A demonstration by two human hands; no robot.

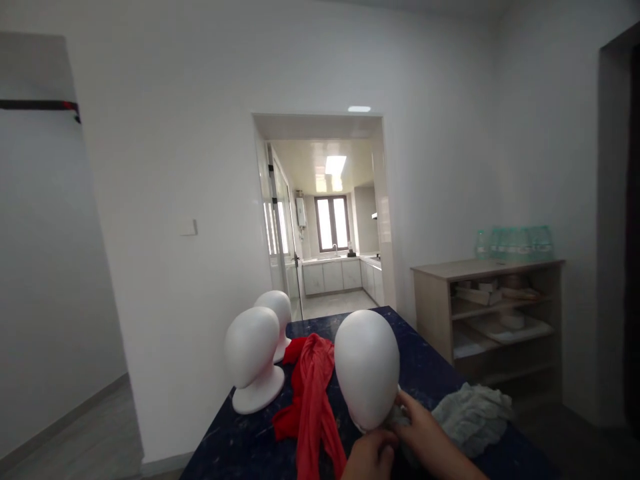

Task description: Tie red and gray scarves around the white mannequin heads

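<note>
A white mannequin head (pixel 367 367) stands upright on the dark blue table, close in front of me. Both my hands are at its neck, where a strip of grey cloth (pixel 397 419) shows between them. My left hand (pixel 371 455) is closed, fingers curled at the cloth below the chin. On the right side of the neck, my right hand (pixel 419 425) is closed on the cloth, its fingertips against the head. The neck and base are mostly hidden by my hands. A crumpled light grey-green cloth (pixel 473 417) lies just right of my right arm.
Two more white heads, a nearer one (pixel 253 350) and a farther one (pixel 277 307), stand at the table's left edge. Red cloths (pixel 316 393) lie between them and the middle head. Beyond the table (pixel 425 353) are a wooden shelf (pixel 433 293) with bottles (pixel 523 243) and a kitchen doorway.
</note>
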